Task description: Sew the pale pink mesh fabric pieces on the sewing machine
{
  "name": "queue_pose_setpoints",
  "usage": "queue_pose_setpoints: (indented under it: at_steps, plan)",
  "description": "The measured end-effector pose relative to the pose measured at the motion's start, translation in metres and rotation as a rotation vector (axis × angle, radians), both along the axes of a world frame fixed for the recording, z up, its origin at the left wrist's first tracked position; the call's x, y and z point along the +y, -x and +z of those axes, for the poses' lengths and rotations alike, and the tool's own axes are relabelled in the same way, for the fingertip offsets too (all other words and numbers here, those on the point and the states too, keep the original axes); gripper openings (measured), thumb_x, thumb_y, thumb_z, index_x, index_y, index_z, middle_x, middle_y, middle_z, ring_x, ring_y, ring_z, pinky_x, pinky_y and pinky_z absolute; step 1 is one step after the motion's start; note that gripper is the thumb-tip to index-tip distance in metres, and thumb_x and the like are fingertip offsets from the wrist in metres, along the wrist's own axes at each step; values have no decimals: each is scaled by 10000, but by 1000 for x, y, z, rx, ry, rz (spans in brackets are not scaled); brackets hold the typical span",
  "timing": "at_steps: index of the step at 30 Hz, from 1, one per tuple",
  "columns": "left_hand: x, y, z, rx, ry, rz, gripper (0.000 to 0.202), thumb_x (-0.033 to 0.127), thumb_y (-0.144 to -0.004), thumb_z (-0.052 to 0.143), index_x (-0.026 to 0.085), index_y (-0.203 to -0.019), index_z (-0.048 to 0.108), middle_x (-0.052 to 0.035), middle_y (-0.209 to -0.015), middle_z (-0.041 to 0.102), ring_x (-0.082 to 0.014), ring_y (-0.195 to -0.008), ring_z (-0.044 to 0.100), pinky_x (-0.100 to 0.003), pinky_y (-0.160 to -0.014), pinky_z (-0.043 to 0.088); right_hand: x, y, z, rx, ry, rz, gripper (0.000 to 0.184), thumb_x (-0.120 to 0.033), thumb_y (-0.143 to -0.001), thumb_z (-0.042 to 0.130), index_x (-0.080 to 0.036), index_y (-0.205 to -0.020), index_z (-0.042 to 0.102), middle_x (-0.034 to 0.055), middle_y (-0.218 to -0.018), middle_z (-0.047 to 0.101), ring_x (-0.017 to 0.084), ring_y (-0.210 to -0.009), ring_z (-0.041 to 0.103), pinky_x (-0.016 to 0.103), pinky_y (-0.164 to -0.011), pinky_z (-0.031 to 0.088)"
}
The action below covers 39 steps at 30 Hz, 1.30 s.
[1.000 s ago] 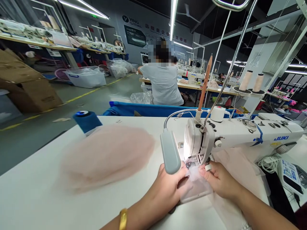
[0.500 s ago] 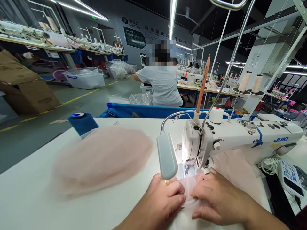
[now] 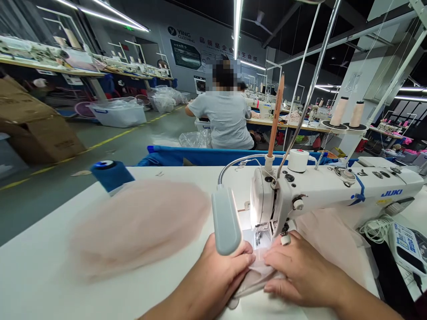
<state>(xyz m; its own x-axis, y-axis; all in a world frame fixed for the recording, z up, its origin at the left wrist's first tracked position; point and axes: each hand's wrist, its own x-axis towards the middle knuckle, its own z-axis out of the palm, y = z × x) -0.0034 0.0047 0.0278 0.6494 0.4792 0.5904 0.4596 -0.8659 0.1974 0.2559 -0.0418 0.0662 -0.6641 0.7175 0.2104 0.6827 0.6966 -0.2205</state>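
Under the needle area of a white JUKI sewing machine (image 3: 320, 191) lies a piece of sheer pale pink fabric (image 3: 262, 266). My left hand (image 3: 227, 271) is closed on the fabric's left side, thumb and index finger pinching it. A grey lamp head (image 3: 227, 222) covers part of that hand's knuckles. Close by the presser foot (image 3: 258, 238), my right hand (image 3: 296, 271) grips the fabric's right side with curled fingers, its thumb lower down and apart from them. A folded edge of the fabric runs below, between both hands.
A heap of pink tulle (image 3: 140, 226) covers the table's left part, beside a blue thread cone (image 3: 111, 175). More pink fabric (image 3: 333, 235) lies under the machine arm. At right are a white boxy device (image 3: 405, 246) and a coiled cable (image 3: 375, 231). A person (image 3: 227, 115) sits ahead.
Both hands have shifted slightly left and the left wrist has turned. The fabric between them has bunched, and its folded lower edge now shows. My view has shifted a little.
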Motion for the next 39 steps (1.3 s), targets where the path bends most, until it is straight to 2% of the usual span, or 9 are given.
queue_pose_setpoints:
  at_steps: [4, 7, 16, 20, 26, 29, 34, 37, 39]
  plan:
    - [0, 1, -1, 16, -15, -45, 295, 150, -1062, 552, 271, -967, 803, -67, -1006, 793, -259, -917, 705, -407, -855, 499, -3, 2, -1, 5, -17, 8, 290, -444, -1037, 786, -229, -946, 614, 21, -1028, 786, 261, -960, 625, 386, -885, 453]
    - [-1, 1, -5, 19, 9, -83, 322, 145, -1046, 528, 265, -916, 798, -64, -918, 775, -257, -897, 697, -414, -858, 510, -4, 3, -2, 2, -29, 7, 263, -407, -1040, 795, -219, -963, 628, 23, -1031, 783, 262, -992, 646, 393, -914, 460]
    - [1, -2, 2, 28, 18, -32, 408, 166, -1117, 449, 259, -920, 794, -38, -929, 798, -245, -901, 680, -446, -922, 480, 0, 5, -11, 55, -86, 3, 183, -375, -1084, 737, -211, -1013, 700, 36, -1097, 815, 297, -1077, 682, 448, -991, 473]
    - [8, -1, -8, -5, -21, 6, 432, 183, -1114, 440, 271, -894, 802, -34, -937, 798, -248, -905, 678, -441, -926, 485, 3, 7, -16, 43, -115, -24, 205, -373, -1066, 761, -209, -958, 702, 46, -1061, 819, 302, -1026, 684, 457, -966, 483]
    - [18, 1, -31, -75, 68, 105, 391, 236, -1095, 456, 292, -972, 823, -52, -1008, 810, -264, -976, 696, -428, -947, 550, 9, 8, -15, 24, -121, -65, 205, -391, -1065, 762, -216, -970, 713, 46, -1137, 828, 285, -985, 684, 434, -929, 496]
    - [22, 2, -36, -92, 80, 112, 377, 271, -1096, 458, 300, -1004, 822, -61, -1032, 809, -279, -1001, 697, -437, -946, 554, 10, 8, -15, 12, -116, -96, 207, -405, -1072, 749, -222, -981, 720, 39, -1190, 830, 277, -969, 682, 423, -916, 506]
    - [25, 6, -32, -48, 52, 87, 331, 240, -1098, 431, 262, -1115, 761, -72, -1109, 783, -295, -1032, 652, -467, -986, 503, 8, 6, -17, 33, -140, -102, 193, -421, -1069, 757, -235, -1120, 744, 22, -1321, 817, 287, -1030, 687, 420, -952, 521]
    - [25, 7, -27, -25, 50, 128, 292, 281, -1071, 485, 243, -1275, 692, -95, -1187, 739, -315, -1057, 621, -490, -995, 493, 8, 5, -16, 78, -187, -90, 181, -406, -1056, 778, -239, -1115, 742, 22, -1319, 822, 276, -1012, 691, 402, -929, 534]
    - [25, 5, -23, 8, 33, 158, 283, 305, -1031, 534, 246, -1262, 687, -104, -1178, 713, -329, -1040, 610, -495, -958, 498, 8, 5, -15, 113, -216, -75, 159, -387, -1052, 781, -235, -1073, 738, 36, -1277, 831, 279, -1020, 695, 398, -917, 541]
